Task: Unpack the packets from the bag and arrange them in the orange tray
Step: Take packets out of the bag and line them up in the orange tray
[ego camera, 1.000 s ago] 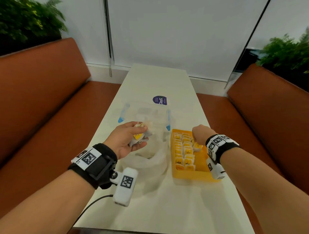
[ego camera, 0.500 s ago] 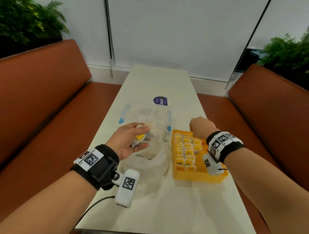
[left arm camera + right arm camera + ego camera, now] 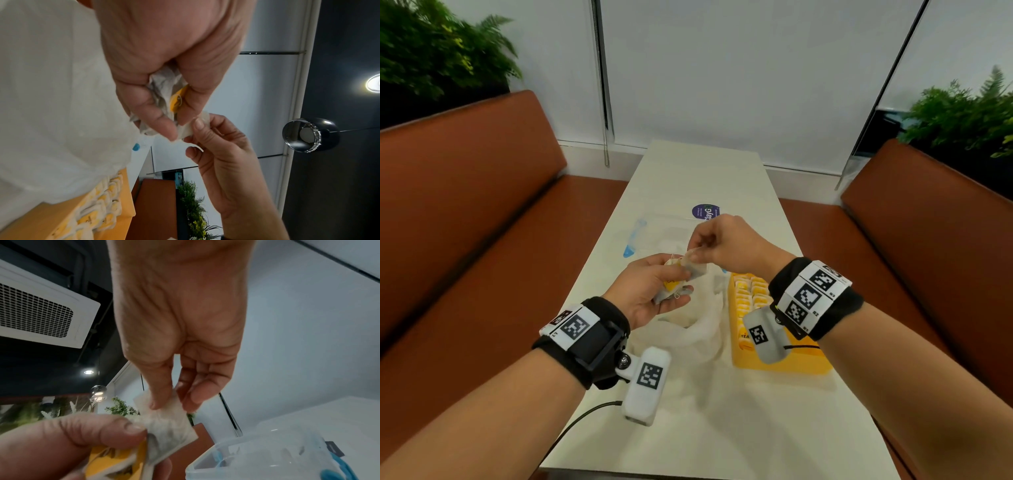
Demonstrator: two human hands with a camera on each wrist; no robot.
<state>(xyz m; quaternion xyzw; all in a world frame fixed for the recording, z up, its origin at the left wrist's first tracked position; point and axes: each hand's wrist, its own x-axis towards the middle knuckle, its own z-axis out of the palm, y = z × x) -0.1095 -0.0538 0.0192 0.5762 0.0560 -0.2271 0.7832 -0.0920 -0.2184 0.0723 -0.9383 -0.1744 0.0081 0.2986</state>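
Observation:
My left hand (image 3: 654,291) is palm-up over the white plastic bag (image 3: 702,332) and grips a small bunch of tea packets (image 3: 673,287), white with yellow tags. My right hand (image 3: 698,246) has come across to it and pinches one white packet (image 3: 697,267) at the bunch's top edge between thumb and fingers. The right wrist view shows that packet (image 3: 168,423) pinched by its corner, still touching the left thumb (image 3: 82,431). The orange tray (image 3: 791,363) lies to the right, with rows of packets in its left part; my right wrist hides some of it.
A clear plastic container (image 3: 654,229) with blue clips stands just beyond the hands, and a purple round sticker (image 3: 705,210) lies behind it. The narrow white table (image 3: 722,428) runs between two brown bench seats. A cable trails from my left wrist.
My right hand left the orange tray, moved left and up to my left hand, and took hold of one packet in the bunch. The left hand rose slightly.

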